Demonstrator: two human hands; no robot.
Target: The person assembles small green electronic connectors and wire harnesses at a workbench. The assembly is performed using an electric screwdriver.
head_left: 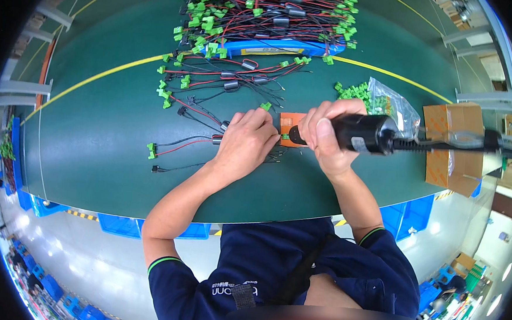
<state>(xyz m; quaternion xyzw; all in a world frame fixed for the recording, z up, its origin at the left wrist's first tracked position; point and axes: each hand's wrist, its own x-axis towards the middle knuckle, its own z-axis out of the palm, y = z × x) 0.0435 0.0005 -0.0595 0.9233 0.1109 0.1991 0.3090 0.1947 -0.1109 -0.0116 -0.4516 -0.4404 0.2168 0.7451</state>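
My right hand (330, 138) is wrapped round a black electric screwdriver (366, 133), held on its side with its tip pointing left. That tip meets a small green terminal block (285, 136) at an orange block (294, 120) on the table. My left hand (246, 140) is closed, fingertips pinched beside the terminal block, over a cable harness. From under this hand run red and black wires with a dark cylindrical core (217, 140), ending at a green connector (151, 150). The fingers hide the wire ends they hold. Another green connector (266, 106) lies just beyond my left fingers.
Several loose harnesses (228, 85) lie beyond my left hand. Behind them, a blue bin (327, 49) is heaped with harnesses. Green terminal blocks (351, 92) spill by a clear plastic bag (397, 107) at right. An open cardboard box (454, 122) stands further right on the green table (104, 145).
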